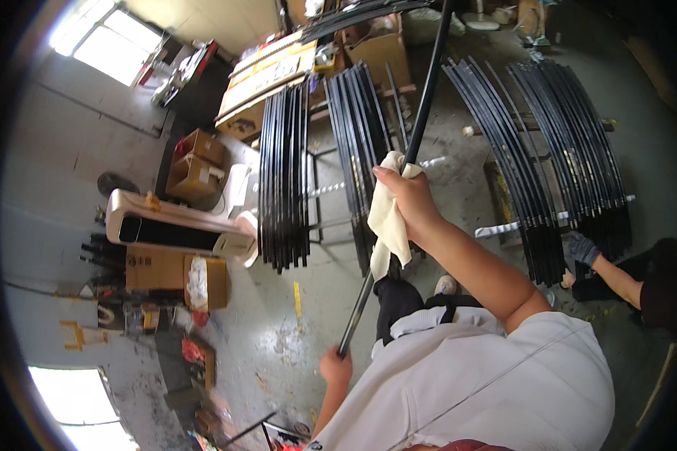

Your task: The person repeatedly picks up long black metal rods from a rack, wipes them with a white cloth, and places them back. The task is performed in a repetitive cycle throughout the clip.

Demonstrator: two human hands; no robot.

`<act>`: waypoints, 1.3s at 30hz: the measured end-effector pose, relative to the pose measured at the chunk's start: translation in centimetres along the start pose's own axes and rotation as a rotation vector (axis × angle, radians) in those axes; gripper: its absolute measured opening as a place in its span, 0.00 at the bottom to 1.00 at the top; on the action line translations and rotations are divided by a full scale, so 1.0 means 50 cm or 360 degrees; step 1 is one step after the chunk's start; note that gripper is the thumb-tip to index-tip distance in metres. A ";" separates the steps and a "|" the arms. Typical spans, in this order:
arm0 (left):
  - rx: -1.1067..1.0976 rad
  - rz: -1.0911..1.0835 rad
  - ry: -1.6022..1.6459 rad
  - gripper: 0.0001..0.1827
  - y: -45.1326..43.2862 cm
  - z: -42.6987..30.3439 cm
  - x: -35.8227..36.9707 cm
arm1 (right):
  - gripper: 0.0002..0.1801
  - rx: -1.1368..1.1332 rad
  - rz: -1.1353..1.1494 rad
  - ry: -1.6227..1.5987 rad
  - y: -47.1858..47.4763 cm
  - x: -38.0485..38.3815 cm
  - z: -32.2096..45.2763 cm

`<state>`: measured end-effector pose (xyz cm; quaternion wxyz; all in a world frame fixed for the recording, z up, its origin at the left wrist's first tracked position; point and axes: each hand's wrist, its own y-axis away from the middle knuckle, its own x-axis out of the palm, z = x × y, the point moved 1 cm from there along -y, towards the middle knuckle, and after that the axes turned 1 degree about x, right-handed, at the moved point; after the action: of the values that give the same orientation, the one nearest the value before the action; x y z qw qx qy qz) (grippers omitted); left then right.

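A long black rod runs slantwise in front of me, from the top of the view down to my left side. My left hand grips its lower end. Higher up, my right hand is closed around the rod with a cream cloth between palm and rod. The cloth hangs down over part of the rod and hides it there. Behind the rod, a row of similar black rods rests on a rack, and another row lies to its left.
More black rods and a further row lie on supports at right. A co-worker's gloved hand is at their near ends. At left stand a pale pink machine and cardboard boxes. A long carton lies beyond.
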<state>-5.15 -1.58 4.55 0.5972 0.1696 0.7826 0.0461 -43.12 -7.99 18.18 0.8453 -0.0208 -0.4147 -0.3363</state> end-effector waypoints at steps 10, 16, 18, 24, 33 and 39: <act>-0.0434 0.0316 -0.0597 0.18 0.220 0.640 0.104 | 0.22 -0.0314 -0.0280 0.0619 -0.074 -0.020 0.378; -0.0235 0.0440 -0.0733 0.20 0.298 0.771 0.089 | 0.13 -0.0185 0.0949 -0.0025 -0.120 -0.004 0.457; -0.0242 0.0445 -0.0704 0.24 0.286 0.748 0.097 | 0.12 -0.0365 0.0565 0.0127 -0.082 0.048 0.423; -0.0625 0.0676 -0.0293 0.35 0.070 0.457 0.116 | 0.10 -0.0203 0.0503 0.0193 -0.048 0.092 0.317; -0.0042 0.0798 0.0127 0.36 -0.052 -0.015 0.057 | 0.12 -0.0307 0.0404 0.0510 -0.010 0.117 0.235; 0.0228 0.0904 0.1270 0.34 -0.093 -0.302 -0.004 | 0.12 0.0059 0.0247 0.1395 0.074 0.061 -0.007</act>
<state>-20.45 -4.07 7.74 0.2018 0.3858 0.8743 0.2145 -39.39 -6.91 21.01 0.9642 0.1078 -0.0203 -0.2414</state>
